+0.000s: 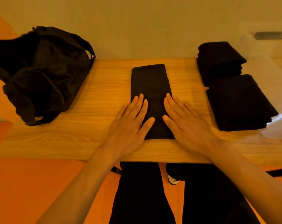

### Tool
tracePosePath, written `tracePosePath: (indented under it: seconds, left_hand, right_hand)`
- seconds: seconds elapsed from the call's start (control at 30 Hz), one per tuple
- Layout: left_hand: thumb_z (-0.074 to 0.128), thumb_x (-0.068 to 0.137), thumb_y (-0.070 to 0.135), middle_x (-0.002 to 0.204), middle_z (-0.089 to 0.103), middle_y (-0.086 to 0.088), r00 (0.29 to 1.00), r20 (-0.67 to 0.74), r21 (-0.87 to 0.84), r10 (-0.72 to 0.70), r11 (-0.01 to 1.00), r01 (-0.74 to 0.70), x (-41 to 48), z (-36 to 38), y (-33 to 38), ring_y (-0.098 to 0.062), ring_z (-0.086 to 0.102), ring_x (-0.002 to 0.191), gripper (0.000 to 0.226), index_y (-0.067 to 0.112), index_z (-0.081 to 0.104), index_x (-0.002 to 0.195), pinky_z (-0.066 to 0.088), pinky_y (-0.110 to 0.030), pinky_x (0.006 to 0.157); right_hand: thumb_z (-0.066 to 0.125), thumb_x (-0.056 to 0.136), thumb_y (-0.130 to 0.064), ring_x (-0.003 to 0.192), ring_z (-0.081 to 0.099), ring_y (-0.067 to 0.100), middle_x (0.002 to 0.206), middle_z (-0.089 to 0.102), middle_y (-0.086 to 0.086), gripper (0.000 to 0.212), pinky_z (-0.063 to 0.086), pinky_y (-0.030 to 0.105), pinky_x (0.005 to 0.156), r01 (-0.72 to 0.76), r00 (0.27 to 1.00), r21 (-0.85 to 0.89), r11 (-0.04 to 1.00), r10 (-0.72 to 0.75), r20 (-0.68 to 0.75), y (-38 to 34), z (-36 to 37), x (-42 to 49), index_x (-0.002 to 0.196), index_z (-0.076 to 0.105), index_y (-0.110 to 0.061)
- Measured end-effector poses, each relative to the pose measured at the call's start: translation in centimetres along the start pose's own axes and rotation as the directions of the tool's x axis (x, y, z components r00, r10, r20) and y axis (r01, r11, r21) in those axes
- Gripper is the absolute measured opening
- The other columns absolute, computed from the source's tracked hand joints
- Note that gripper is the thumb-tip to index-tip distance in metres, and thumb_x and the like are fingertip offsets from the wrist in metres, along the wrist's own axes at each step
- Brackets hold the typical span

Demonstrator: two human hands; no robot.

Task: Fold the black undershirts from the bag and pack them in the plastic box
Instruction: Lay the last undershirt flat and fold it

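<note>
A black undershirt (150, 84), folded into a long narrow strip, lies in the middle of the wooden table (101, 88), running from near the front edge toward the wall. My left hand (130, 122) rests flat on its near left edge, fingers straight. My right hand (184, 120) lies flat on its near right edge, fingers straight too. Two stacks of folded black undershirts stand at the right: one at the back (219, 62) and one nearer (240, 102). The black bag (44, 73) slumps at the table's left end. A clear plastic box (276, 65) shows faintly at the far right.
A pale wall rises right behind the table. My legs in black trousers are under the front edge, above an orange floor. Bare wood lies between the bag and the strip, and between the strip and the stacks.
</note>
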State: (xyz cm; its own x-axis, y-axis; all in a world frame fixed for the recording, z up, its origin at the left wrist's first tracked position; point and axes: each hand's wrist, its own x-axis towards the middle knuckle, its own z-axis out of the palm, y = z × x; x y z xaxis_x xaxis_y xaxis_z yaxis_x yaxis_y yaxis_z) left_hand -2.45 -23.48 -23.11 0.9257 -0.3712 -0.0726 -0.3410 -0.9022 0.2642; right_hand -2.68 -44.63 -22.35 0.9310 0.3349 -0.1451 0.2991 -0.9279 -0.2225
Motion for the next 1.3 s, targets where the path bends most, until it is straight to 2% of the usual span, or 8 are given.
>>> tracePosePath:
  seconds: [0.27,0.43,0.6,0.7,0.83,0.93,1.1,1.3]
  left_hand:
    - [0.030,0.106,0.053,0.161,0.029,0.007,0.940,-0.215,-0.459,-0.264,0.877,0.141,2.8,-3.1,-1.5,-0.011,0.023,0.150,0.053,0.028,0.043,0.152,0.022,-0.031,0.119]
    - [0.045,0.104,0.050,0.132,0.056,-0.004,0.854,-0.215,-0.448,-0.474,0.825,0.344,10.3,-4.0,-4.5,-0.019,0.055,0.119,0.044,0.018,0.060,0.130,0.050,-0.039,0.101]
    - [0.055,0.099,0.054,0.100,0.068,-0.009,0.882,-0.141,-0.418,-0.449,0.835,0.358,16.2,-5.7,-5.4,-0.026,0.064,0.098,0.040,0.016,0.058,0.088,0.053,-0.043,0.086]
    - [0.061,0.091,0.062,0.073,0.059,-0.002,0.863,-0.103,-0.447,-0.495,0.798,0.404,18.2,-5.4,-6.2,-0.033,0.066,0.093,0.047,0.023,0.050,0.066,0.045,-0.038,0.072]
    - [0.054,0.085,0.074,0.112,0.065,-0.009,0.826,-0.186,-0.294,-0.533,0.832,0.470,19.4,-4.0,-6.7,-0.031,0.058,0.112,0.054,0.021,0.065,0.078,0.044,-0.046,0.096]
    - [0.052,0.091,0.068,0.124,0.056,-0.006,0.811,-0.230,-0.279,-0.537,0.835,0.474,19.7,-3.7,-6.3,-0.030,0.048,0.124,0.054,0.017,0.071,0.098,0.035,-0.043,0.101]
    - [0.058,0.093,0.052,0.106,0.058,0.008,0.829,-0.226,-0.392,-0.511,0.827,0.403,19.2,-4.0,-6.5,-0.020,0.052,0.113,0.025,0.028,0.058,0.088,0.032,-0.037,0.096]
    - [0.069,0.094,0.031,0.095,0.068,0.002,0.872,-0.186,-0.674,-0.453,0.705,0.222,17.9,-4.6,-7.1,-0.005,0.062,0.088,0.019,0.024,0.053,0.102,0.053,-0.029,0.079]
  right_hand:
    - [0.028,0.103,-0.056,0.147,0.027,0.007,0.162,0.028,-0.011,0.057,0.028,0.030,0.116,-0.036,0.945,0.629,0.777,0.231,-0.231,0.1,-3.1,1.9,0.157,0.022,-0.037]
    - [0.049,0.105,-0.034,0.084,0.056,0.000,0.101,0.056,-0.015,0.035,0.044,0.016,0.066,-0.219,0.807,0.756,0.617,0.551,-0.215,1.5,-4.3,9.8,0.138,0.051,-0.024]
    - [0.056,0.100,-0.044,0.097,0.061,0.015,0.098,0.065,-0.003,0.029,0.053,0.040,0.090,-0.235,0.727,0.665,0.709,0.582,-0.364,1.4,-2.7,15.9,0.115,0.060,-0.019]
    - [0.058,0.093,-0.061,0.080,0.058,0.014,0.084,0.062,-0.005,0.043,0.049,0.038,0.082,-0.381,0.775,0.635,0.672,0.606,-0.177,2.8,-3.7,18.8,0.092,0.058,-0.018]
    - [0.061,0.089,-0.063,0.098,0.062,0.023,0.100,0.063,0.002,0.057,0.055,0.045,0.091,-0.430,0.806,0.660,0.616,0.592,-0.028,4.0,-5.0,20.3,0.109,0.062,-0.009]
    - [0.061,0.089,-0.064,0.085,0.060,0.022,0.080,0.055,0.000,0.052,0.054,0.042,0.081,-0.459,0.811,0.574,0.679,0.584,-0.043,3.9,-5.2,20.8,0.084,0.053,-0.013]
    - [0.068,0.091,-0.048,0.073,0.058,0.024,0.069,0.051,0.004,0.047,0.046,0.038,0.066,-0.460,0.819,0.586,0.667,0.574,-0.009,3.7,-5.7,20.3,0.066,0.043,-0.017]
    - [0.066,0.094,-0.042,0.106,0.067,0.032,0.106,0.073,0.012,0.039,0.053,0.055,0.096,-0.419,0.823,0.696,0.583,0.567,0.020,3.0,-5.7,19.2,0.091,0.071,-0.003]
